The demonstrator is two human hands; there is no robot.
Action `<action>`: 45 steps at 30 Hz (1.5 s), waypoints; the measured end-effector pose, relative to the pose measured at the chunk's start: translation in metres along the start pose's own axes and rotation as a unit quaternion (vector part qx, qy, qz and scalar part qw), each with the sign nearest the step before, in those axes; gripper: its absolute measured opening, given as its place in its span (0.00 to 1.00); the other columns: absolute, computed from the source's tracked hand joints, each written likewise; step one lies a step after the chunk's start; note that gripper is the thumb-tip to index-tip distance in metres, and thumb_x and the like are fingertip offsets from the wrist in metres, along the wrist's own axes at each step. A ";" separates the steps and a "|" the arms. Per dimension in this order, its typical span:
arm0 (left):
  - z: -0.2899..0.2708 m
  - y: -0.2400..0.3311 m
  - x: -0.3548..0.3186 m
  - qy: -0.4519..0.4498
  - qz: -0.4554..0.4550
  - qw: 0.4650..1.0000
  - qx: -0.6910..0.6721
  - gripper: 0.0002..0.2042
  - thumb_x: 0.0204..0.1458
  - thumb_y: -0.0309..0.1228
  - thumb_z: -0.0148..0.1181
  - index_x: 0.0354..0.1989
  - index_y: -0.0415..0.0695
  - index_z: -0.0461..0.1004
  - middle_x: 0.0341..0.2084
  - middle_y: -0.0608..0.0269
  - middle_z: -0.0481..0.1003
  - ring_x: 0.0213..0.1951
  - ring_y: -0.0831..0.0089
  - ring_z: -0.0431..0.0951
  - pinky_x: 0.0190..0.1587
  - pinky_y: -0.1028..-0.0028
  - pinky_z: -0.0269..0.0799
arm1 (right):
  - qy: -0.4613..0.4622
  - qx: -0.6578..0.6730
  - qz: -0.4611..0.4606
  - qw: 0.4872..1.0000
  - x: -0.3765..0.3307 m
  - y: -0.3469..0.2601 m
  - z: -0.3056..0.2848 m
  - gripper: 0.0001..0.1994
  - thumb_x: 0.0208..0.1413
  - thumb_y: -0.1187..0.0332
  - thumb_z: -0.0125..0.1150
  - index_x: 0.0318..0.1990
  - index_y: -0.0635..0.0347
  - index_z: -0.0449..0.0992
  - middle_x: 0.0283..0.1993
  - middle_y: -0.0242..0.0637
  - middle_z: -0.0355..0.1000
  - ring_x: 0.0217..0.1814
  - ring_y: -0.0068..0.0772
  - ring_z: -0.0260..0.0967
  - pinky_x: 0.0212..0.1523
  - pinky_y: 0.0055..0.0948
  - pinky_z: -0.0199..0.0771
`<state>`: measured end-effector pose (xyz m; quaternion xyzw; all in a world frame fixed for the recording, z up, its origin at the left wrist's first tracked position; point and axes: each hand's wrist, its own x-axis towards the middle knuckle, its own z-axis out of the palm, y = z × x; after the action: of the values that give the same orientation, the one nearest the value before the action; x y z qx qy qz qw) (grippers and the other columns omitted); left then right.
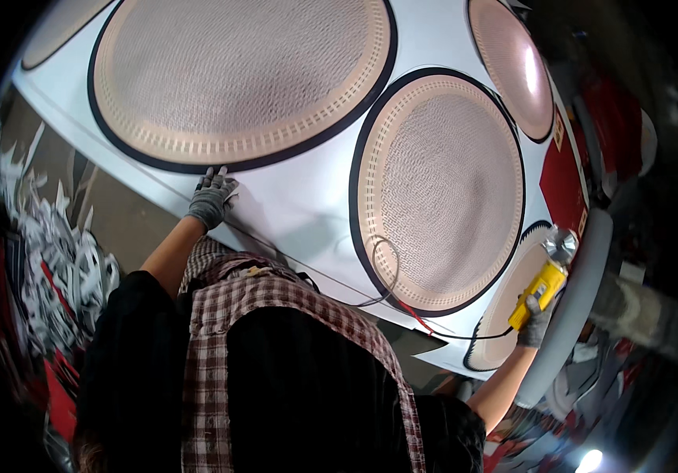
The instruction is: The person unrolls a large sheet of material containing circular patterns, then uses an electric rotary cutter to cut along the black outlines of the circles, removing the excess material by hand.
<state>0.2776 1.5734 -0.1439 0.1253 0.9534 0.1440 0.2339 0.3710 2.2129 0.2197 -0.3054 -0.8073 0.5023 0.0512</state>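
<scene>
My right hand, in a grey glove, is wrapped round the yellow body of a corded electric rotary cutter. The cutter's shiny metal head points away from me, over the right edge of a white printed sheet. My left hand, gloved too, lies on the sheet's near edge with fingers stretched toward a large printed oval. A smaller printed oval lies between my hands. Beside the cutter is a partly shown oval with a jagged dark border.
The cutter's black cable loops left across the sheet toward my apron. A grey roll runs along the right edge. Heaps of white offcuts lie on the floor at left; more scraps lie at lower right. A red printed patch is at right.
</scene>
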 end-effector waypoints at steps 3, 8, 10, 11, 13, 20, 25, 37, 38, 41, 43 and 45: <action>0.018 0.041 -0.030 -0.035 -0.061 0.996 -0.046 0.21 0.51 0.42 0.52 0.54 0.53 0.69 0.64 0.49 0.52 0.64 0.44 0.49 0.64 0.56 0.46 | -0.123 -0.118 -0.052 0.984 0.074 0.011 0.015 0.31 0.36 0.72 0.69 0.52 0.58 0.64 0.39 0.32 0.68 0.39 0.27 0.68 0.40 0.25 0.72; 0.041 0.088 -0.080 -0.017 -0.163 0.977 -0.137 0.21 0.52 0.42 0.52 0.54 0.54 0.68 0.63 0.49 0.53 0.64 0.49 0.51 0.63 0.60 0.52 | -0.341 -0.258 -0.134 0.894 0.188 0.024 0.114 0.31 0.34 0.75 0.68 0.52 0.62 0.65 0.44 0.35 0.69 0.44 0.30 0.69 0.48 0.26 0.68; 0.045 0.095 -0.106 0.006 -0.211 0.967 -0.142 0.21 0.52 0.42 0.51 0.55 0.54 0.68 0.63 0.49 0.53 0.64 0.50 0.52 0.62 0.61 0.53 | -0.382 -0.369 -0.181 0.828 0.217 0.018 0.165 0.31 0.35 0.75 0.67 0.53 0.61 0.66 0.47 0.40 0.71 0.47 0.36 0.70 0.49 0.29 0.68; 0.054 0.092 -0.116 0.034 -0.222 0.964 -0.142 0.21 0.52 0.42 0.50 0.56 0.53 0.67 0.62 0.49 0.55 0.63 0.50 0.53 0.62 0.61 0.54 | -0.402 -0.409 -0.203 0.794 0.237 0.021 0.189 0.31 0.36 0.74 0.67 0.54 0.60 0.66 0.48 0.42 0.71 0.49 0.39 0.70 0.51 0.30 0.68; 0.059 0.096 -0.136 0.038 -0.279 0.951 -0.126 0.21 0.53 0.42 0.50 0.56 0.53 0.66 0.62 0.48 0.56 0.63 0.50 0.55 0.62 0.61 0.54 | -0.407 -0.482 -0.275 0.726 0.264 0.022 0.235 0.32 0.36 0.72 0.67 0.55 0.58 0.66 0.50 0.44 0.70 0.52 0.43 0.69 0.53 0.32 0.67; 0.083 0.116 -0.196 0.056 -0.401 0.893 -0.196 0.21 0.54 0.42 0.49 0.57 0.52 0.66 0.60 0.47 0.57 0.61 0.48 0.57 0.61 0.60 0.55 | -0.423 -0.600 -0.380 0.563 0.310 -0.002 0.354 0.34 0.35 0.68 0.66 0.57 0.53 0.65 0.51 0.43 0.70 0.53 0.44 0.68 0.53 0.34 0.68; 0.110 0.132 -0.218 0.073 -0.446 0.859 -0.240 0.20 0.55 0.40 0.51 0.56 0.50 0.67 0.60 0.47 0.59 0.61 0.50 0.58 0.60 0.61 0.57 | -0.433 -0.622 -0.407 0.510 0.311 -0.014 0.389 0.34 0.35 0.68 0.66 0.57 0.50 0.64 0.51 0.43 0.70 0.53 0.43 0.68 0.52 0.36 0.69; 0.118 0.146 -0.223 0.075 -0.458 0.846 -0.261 0.17 0.56 0.34 0.50 0.54 0.47 0.68 0.58 0.47 0.61 0.60 0.52 0.60 0.59 0.66 0.58 | -0.465 -0.608 -0.475 0.434 0.314 -0.032 0.430 0.34 0.34 0.70 0.67 0.56 0.51 0.65 0.48 0.42 0.71 0.49 0.45 0.70 0.50 0.36 0.70; 0.117 0.146 -0.223 0.066 -0.457 0.849 -0.257 0.18 0.57 0.34 0.49 0.56 0.46 0.67 0.59 0.47 0.60 0.60 0.54 0.60 0.59 0.67 0.58 | -0.466 -0.608 -0.488 0.419 0.314 -0.033 0.432 0.34 0.36 0.69 0.67 0.57 0.50 0.65 0.48 0.41 0.71 0.48 0.44 0.70 0.49 0.37 0.70; 0.109 0.151 -0.219 0.064 -0.460 0.846 -0.260 0.17 0.57 0.35 0.49 0.55 0.46 0.67 0.58 0.47 0.61 0.60 0.54 0.60 0.59 0.66 0.58 | -0.468 -0.627 -0.490 0.384 0.306 -0.042 0.442 0.33 0.37 0.70 0.66 0.57 0.50 0.65 0.47 0.41 0.71 0.48 0.43 0.70 0.49 0.36 0.70; 0.108 0.154 -0.219 0.062 -0.467 0.843 -0.259 0.17 0.58 0.34 0.49 0.55 0.46 0.67 0.58 0.47 0.61 0.60 0.54 0.60 0.59 0.67 0.58 | -0.471 -0.624 -0.502 0.368 0.296 -0.049 0.448 0.33 0.37 0.70 0.66 0.57 0.51 0.64 0.47 0.41 0.71 0.48 0.42 0.70 0.50 0.35 0.70; 0.110 0.155 -0.220 0.079 -0.470 0.837 -0.268 0.17 0.57 0.34 0.50 0.54 0.46 0.68 0.58 0.48 0.61 0.60 0.53 0.60 0.60 0.66 0.57 | -0.474 -0.629 -0.505 0.353 0.288 -0.054 0.454 0.33 0.37 0.70 0.66 0.57 0.52 0.64 0.47 0.41 0.71 0.48 0.41 0.70 0.50 0.34 0.70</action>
<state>0.5462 1.6738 -0.0956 -0.4174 0.8371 0.2757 0.2216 -0.0625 1.9993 -0.0220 0.5061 -0.7794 -0.2115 -0.3029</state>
